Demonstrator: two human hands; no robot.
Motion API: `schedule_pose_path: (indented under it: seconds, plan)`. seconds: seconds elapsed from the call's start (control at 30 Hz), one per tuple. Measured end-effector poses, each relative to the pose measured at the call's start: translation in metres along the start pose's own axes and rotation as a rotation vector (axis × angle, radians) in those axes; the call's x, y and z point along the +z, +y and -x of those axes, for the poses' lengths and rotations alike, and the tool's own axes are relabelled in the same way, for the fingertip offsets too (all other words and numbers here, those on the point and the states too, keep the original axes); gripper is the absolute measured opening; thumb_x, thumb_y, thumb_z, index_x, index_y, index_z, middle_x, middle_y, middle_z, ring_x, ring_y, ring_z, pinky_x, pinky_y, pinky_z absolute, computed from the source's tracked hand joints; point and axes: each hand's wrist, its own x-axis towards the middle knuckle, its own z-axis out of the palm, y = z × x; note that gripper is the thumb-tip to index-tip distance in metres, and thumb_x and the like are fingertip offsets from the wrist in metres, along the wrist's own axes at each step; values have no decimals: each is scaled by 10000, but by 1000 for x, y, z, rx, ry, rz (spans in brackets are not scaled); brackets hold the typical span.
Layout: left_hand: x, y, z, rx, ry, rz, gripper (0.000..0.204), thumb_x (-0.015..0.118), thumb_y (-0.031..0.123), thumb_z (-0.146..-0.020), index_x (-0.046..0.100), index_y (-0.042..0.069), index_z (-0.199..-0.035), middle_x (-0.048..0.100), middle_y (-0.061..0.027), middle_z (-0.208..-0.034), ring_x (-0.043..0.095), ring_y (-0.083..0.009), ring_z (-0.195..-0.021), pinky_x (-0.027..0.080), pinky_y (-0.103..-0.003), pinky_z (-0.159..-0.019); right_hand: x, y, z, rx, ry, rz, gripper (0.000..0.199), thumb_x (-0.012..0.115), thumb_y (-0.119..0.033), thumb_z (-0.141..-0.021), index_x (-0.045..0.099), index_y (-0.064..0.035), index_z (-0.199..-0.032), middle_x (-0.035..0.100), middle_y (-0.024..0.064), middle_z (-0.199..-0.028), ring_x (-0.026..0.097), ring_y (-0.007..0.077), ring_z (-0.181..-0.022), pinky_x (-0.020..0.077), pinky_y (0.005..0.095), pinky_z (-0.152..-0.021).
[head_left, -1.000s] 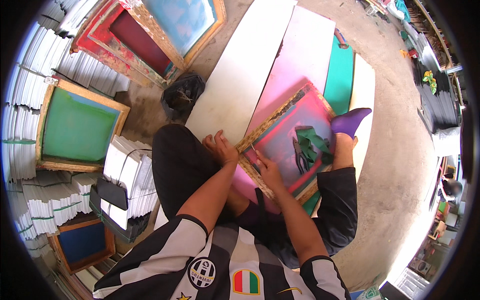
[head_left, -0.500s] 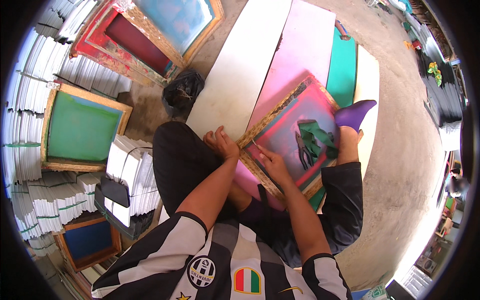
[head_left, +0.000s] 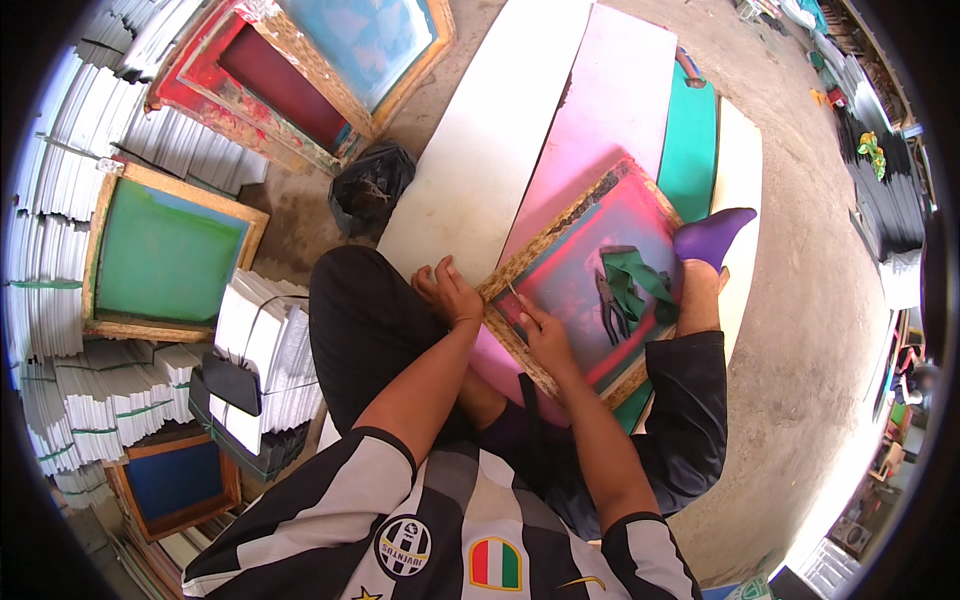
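A wooden-framed printing screen (head_left: 556,229) with pink-stained mesh lies tilted across my lap and the boards before me. My left hand (head_left: 450,292) rests at the frame's left corner, its fingers apart and holding nothing I can see. Closed round a thin, light-coloured tool (head_left: 513,289) is my right hand (head_left: 546,338). The tool's tip meets the inner edge of the frame near that same corner; its exact kind is hidden by my fingers. On the mesh lie dark-handled pliers (head_left: 611,308) and a crumpled strip of green cloth (head_left: 632,285).
Long white (head_left: 480,150), pink (head_left: 610,100) and green (head_left: 688,150) boards lie under the screen. A black plastic bag (head_left: 370,188) sits beside them. To the left stand other framed screens (head_left: 170,255) and tied stacks of white sheets (head_left: 265,335). My purple-socked foot (head_left: 712,235) is at the screen's right corner.
The whole view has shifted slightly. Both hands keep nearly the same places on the screen, and the tool stays in my right hand.
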Motion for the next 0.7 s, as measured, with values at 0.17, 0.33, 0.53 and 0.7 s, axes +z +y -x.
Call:
schedule_pose_path:
  seconds: [0.17,0.33,0.53,0.7]
  plan:
    - [-1,-3,0,29,32,-15,266,500,236,-1028,712,138,-1155,476,-202,-1295,414,-396,-1283,356,-547,-1100,-2,14,-7,-96,-20,-203,413,593,-175,-1049,597,-37,-1438,709,75,-1255,643,137,-1063,492,300,-954]
    - [2,-4,-1,66,56,3,265,502,235,-1024,713,134,-1149,480,-207,-1283,419,-401,-1277,364,-548,-1093,-10,9,-9,-9,-65,-171,412,593,-207,-1055,604,-100,-1453,591,-44,-833,520,67,-677,452,235,-623]
    - [3,-4,-3,19,39,3,273,501,236,-1017,728,135,-1130,485,-206,-1283,417,-398,-1280,350,-544,-1105,-11,-10,-5,286,-140,-465,436,586,-271,-1069,561,-214,-1500,383,-85,-664,323,38,-452,256,216,-364]
    - [-3,-2,-3,3,5,2,244,512,208,-1016,721,138,-1121,482,-194,-1290,407,-402,-1288,335,-549,-1114,-33,-29,-2,596,-281,-830,446,552,-325,-1084,527,-246,-1522,452,-41,-662,358,45,-465,292,210,-362]
